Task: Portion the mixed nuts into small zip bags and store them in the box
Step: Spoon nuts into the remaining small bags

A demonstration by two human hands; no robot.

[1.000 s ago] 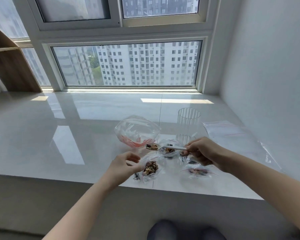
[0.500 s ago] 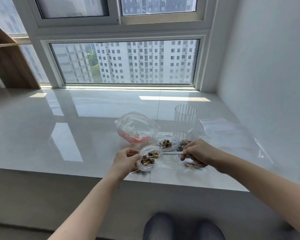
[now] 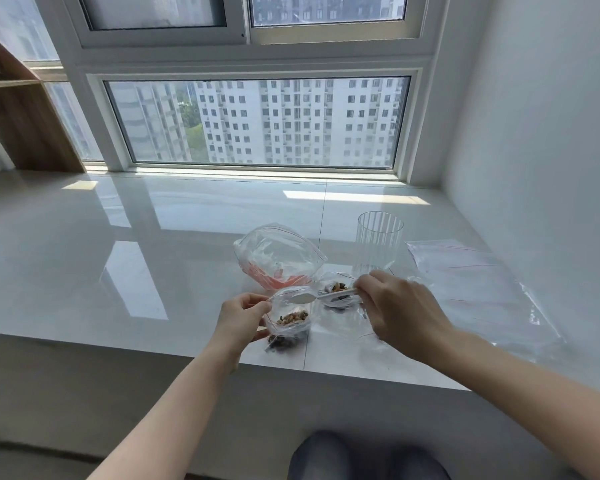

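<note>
Our left hand (image 3: 240, 318) pinches a small zip bag (image 3: 289, 315) of mixed nuts (image 3: 292, 317) open; our right hand (image 3: 400, 312) grips a white spoon (image 3: 314, 297) at its mouth.

We're in a high-rise flat, at a glossy tiled window ledge (image 3: 153, 237). Apartment towers (image 3: 291, 123) fill the sliding window (image 3: 257, 119), and a wooden shelf (image 3: 25, 123) stands left.

Left hand (image 3: 241, 318) pinching — right hand (image 3: 400, 311) apparently curled, gripping.
</note>
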